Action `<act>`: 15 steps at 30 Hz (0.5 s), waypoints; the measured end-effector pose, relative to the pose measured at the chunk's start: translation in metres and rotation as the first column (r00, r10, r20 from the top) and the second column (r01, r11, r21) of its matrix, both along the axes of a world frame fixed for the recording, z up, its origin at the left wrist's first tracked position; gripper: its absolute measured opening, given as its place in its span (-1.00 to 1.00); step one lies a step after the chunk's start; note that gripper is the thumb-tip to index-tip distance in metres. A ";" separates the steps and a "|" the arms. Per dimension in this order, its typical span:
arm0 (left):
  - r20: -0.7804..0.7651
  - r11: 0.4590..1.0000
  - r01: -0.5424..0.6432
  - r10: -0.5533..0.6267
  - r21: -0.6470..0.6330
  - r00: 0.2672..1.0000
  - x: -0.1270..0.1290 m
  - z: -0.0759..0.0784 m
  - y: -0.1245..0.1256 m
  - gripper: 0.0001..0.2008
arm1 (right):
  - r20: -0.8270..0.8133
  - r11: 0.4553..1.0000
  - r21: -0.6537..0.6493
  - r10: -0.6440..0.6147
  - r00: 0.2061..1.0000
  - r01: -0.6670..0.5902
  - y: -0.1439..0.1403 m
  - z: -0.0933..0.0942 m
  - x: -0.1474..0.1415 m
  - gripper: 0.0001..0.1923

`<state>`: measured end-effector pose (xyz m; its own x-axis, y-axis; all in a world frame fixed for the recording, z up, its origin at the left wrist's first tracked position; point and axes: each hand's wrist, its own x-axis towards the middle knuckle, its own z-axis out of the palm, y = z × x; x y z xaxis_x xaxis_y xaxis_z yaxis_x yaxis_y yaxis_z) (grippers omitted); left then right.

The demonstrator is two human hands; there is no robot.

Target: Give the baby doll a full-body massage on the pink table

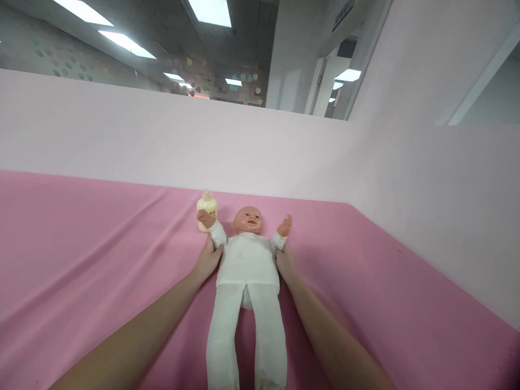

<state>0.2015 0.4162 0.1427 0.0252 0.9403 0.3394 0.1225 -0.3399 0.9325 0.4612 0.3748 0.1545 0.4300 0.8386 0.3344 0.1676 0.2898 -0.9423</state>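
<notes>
Lying between both hands' grip: doll (247, 260)

A cream bottle (207, 209) stands upright just above centre frame on a pink sheet (81, 260) that spreads wrinkled across the lower half. Pale pink partition walls (142, 141) rise behind and along the right; ceiling lights (211, 11) glow along the top.

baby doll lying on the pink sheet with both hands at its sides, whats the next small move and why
Probably lift it a little. The left hand and right hand press the sides of the baby doll just under its raised arms, and it lies flat on its back on the pink sheet. The bottle stands close by its hand, so lift it straight up.
</notes>
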 end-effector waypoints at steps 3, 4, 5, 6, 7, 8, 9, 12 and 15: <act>-0.083 0.991 0.109 -0.102 0.078 0.991 0.002 0.007 -0.004 -0.51 | 0.061 0.998 -0.003 0.056 0.997 -0.056 -0.002 0.004 -0.005 -0.61; -0.114 0.988 0.126 -0.115 0.094 0.987 0.003 0.009 -0.005 -0.49 | 0.081 0.998 0.008 0.069 0.994 -0.070 -0.002 0.005 -0.006 -0.54; -0.139 0.986 0.131 -0.116 0.102 0.984 0.003 0.011 -0.007 -0.48 | 0.098 0.996 0.017 0.085 0.992 -0.087 -0.003 0.006 -0.007 -0.49; -0.152 0.987 0.126 -0.109 0.101 0.982 0.003 0.012 -0.008 -0.47 | 0.109 0.994 0.021 0.105 0.988 -0.108 -0.003 0.007 -0.007 -0.48; -0.154 0.989 0.120 -0.105 0.092 0.983 0.003 0.014 -0.009 -0.48 | 0.117 0.991 0.020 0.126 0.985 -0.129 -0.003 0.007 -0.007 -0.48; -0.146 0.990 0.120 -0.108 0.076 0.983 0.004 0.016 -0.010 -0.49 | 0.121 0.990 0.016 0.140 0.983 -0.143 -0.003 0.007 -0.006 -0.50; -0.135 0.990 0.129 -0.120 0.057 0.984 0.004 0.018 -0.011 -0.50 | 0.120 0.989 0.008 0.145 0.982 -0.147 -0.003 0.007 -0.006 -0.51; -0.111 0.988 0.154 -0.152 0.007 0.982 0.006 0.024 -0.015 -0.55 | 0.129 0.993 -0.026 0.117 0.985 -0.115 -0.004 0.007 -0.006 -0.51; -0.105 0.992 0.129 -0.128 0.002 0.986 0.007 0.028 -0.018 -0.54 | 0.141 0.995 -0.052 0.095 0.986 -0.088 -0.007 0.010 -0.007 -0.58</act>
